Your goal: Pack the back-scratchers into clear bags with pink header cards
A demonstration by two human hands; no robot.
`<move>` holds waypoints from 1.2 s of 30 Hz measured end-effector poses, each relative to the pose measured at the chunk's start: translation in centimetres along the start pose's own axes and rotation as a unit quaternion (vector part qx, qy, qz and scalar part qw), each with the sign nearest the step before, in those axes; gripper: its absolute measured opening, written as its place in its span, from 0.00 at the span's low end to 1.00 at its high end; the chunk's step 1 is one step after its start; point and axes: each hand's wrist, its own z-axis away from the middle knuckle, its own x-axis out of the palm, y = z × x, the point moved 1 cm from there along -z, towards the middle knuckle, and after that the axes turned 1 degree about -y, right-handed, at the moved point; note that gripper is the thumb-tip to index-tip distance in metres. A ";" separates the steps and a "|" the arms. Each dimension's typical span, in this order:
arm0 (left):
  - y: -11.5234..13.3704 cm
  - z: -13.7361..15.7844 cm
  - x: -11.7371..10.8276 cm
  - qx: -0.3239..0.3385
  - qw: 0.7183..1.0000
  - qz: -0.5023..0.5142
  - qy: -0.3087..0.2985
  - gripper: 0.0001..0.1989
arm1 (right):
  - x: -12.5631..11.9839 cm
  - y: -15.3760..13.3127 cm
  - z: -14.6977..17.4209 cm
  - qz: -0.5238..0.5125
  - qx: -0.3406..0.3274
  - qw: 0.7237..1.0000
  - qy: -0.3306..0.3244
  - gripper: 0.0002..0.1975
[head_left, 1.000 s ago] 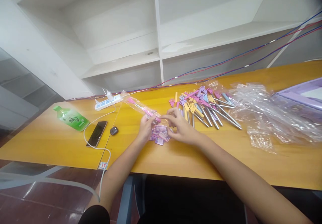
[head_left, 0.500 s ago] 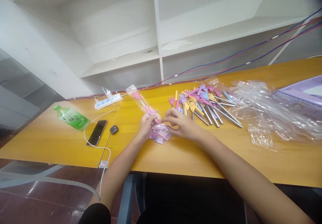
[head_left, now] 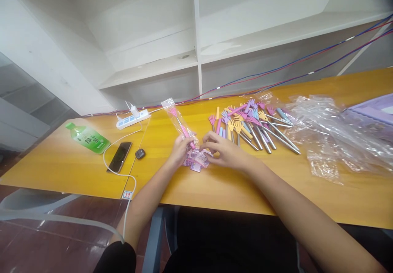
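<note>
My left hand (head_left: pixel 181 148) is closed around the lower end of a clear plastic bag (head_left: pixel 167 102). Inside the bag lies a pink back scratcher (head_left: pixel 184 130), its hand-shaped head pointing away from me and its grip end near my fingers. Curled fingers of my right hand (head_left: pixel 219 148) meet the bag's near end, thumb below and forefinger above; the film between them is hard to make out. Just under both hands is a small pile of pinkish-purple printed cards (head_left: pixel 195 165), partly covered by the film.
Right of my hands lie many loose back scratchers (head_left: pixel 254 125) in several colours. Beyond them are clear plastic bags (head_left: pixel 325 129) and a purple box (head_left: pixel 371 111). To the left are a green bottle (head_left: pixel 89 138), phone (head_left: pixel 119 157), black case (head_left: pixel 140 154), power strip (head_left: pixel 132 119) and white cable (head_left: pixel 135 187).
The view has shifted slightly, so everything on the table sits a little differently in the picture. Both hands keep nearly the same pose at the bag's near end.
</note>
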 end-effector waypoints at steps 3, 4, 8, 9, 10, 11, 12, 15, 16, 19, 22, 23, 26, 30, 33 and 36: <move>0.1 0.0 0.0 0.001 1.000 0.014 -0.005 0.19 | 0.0 0.0 0.0 -0.015 -0.013 1.000 0.007 0.05; 0.1 0.0 0.0 0.001 1.000 0.018 -0.006 0.19 | 0.0 0.0 0.0 -0.019 -0.019 1.000 0.013 0.04; -0.2 -0.2 -0.3 0.004 1.000 -0.002 -0.008 0.17 | -0.1 -0.1 -0.2 -0.033 -0.023 0.998 0.046 0.05; -0.3 -0.2 -0.4 0.011 1.000 -0.016 -0.014 0.16 | 0.0 -0.2 -0.3 -0.040 -0.021 0.997 0.058 0.05; -0.4 -0.2 -0.4 0.020 0.999 -0.030 -0.025 0.16 | 0.0 -0.2 -0.4 -0.049 -0.018 0.996 0.069 0.05; -0.5 -0.2 -0.5 0.028 0.998 -0.044 -0.044 0.17 | 0.0 -0.3 -0.4 -0.058 -0.015 0.995 0.077 0.05; -0.5 -0.2 -0.5 0.032 0.995 -0.057 -0.070 0.17 | 0.1 -0.3 -0.4 -0.067 -0.012 0.994 0.082 0.05; -0.5 0.1 -0.5 0.024 0.985 -0.080 -0.148 0.19 | 0.4 -0.3 -0.5 -0.076 0.019 0.994 0.081 0.05; -0.4 0.1 -0.5 0.020 0.982 -0.085 -0.165 0.20 | 0.6 -0.2 -0.4 -0.073 0.037 0.993 0.082 0.05; -0.5 0.2 -0.5 0.004 0.980 -0.084 -0.182 0.23 | 1.0 -0.2 -0.4 -0.068 0.092 0.988 0.104 0.06; -0.9 0.0 -0.6 -0.022 0.982 -0.045 -0.182 0.26 | 1.1 0.0 -0.5 -0.066 0.119 0.980 0.146 0.06; -1.0 0.0 -0.5 -0.029 0.983 -0.029 -0.181 0.27 | 1.1 0.0 -0.5 -0.064 0.122 0.978 0.159 0.05; -1.0 0.2 -0.3 -0.030 0.982 -0.017 -0.184 0.28 | 0.9 0.3 -0.5 -0.061 0.122 0.976 0.172 0.05; -0.7 0.6 0.1 0.013 0.976 -0.064 -0.207 0.26 | 0.7 0.3 -0.4 -0.055 0.120 0.977 0.167 0.06; -0.6 0.7 0.2 0.015 0.976 -0.070 -0.205 0.23 | 0.8 0.2 -0.4 -0.059 0.113 0.979 0.161 0.08; -0.7 0.6 0.2 -0.008 0.978 -0.071 -0.198 0.24 | 0.9 0.5 -0.4 -0.060 0.126 0.973 0.183 0.10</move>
